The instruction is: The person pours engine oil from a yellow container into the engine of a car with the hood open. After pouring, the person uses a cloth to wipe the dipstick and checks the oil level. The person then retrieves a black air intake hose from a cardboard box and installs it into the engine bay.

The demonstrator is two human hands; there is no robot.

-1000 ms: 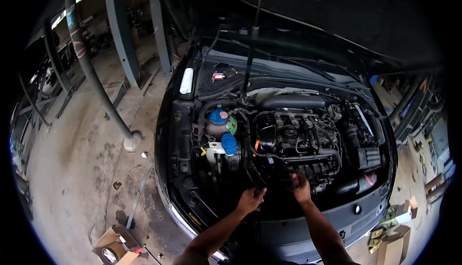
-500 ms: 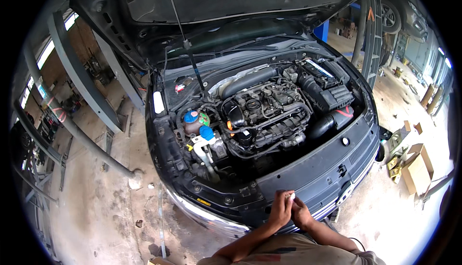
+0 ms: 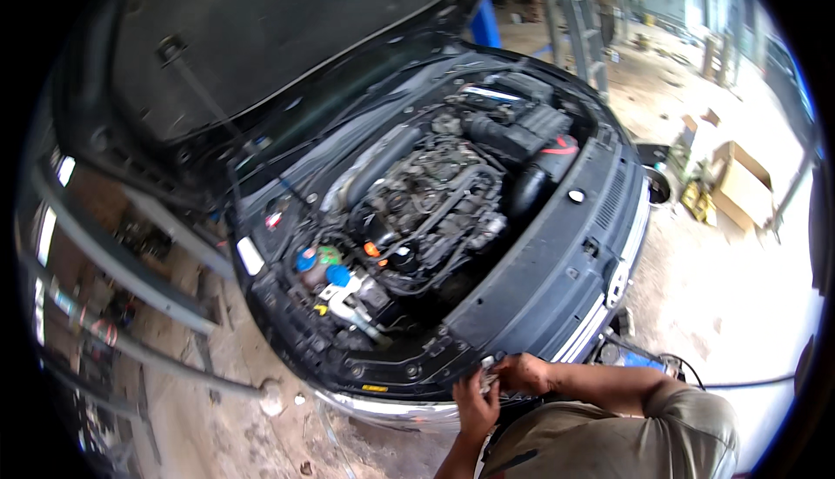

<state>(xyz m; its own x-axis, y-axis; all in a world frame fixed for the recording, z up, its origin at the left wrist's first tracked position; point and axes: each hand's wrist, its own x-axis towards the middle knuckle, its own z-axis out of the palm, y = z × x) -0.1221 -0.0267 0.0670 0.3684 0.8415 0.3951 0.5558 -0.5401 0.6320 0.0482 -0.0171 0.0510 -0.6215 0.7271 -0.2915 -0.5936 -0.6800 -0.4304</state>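
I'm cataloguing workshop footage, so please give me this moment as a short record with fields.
Left grip: holding small pale item, kind unclear
Right grip: close beside left, fingertips hidden
Hood: raised
Engine: exposed
Blue cap: left of engine
Cardboard box: open, on floor, right
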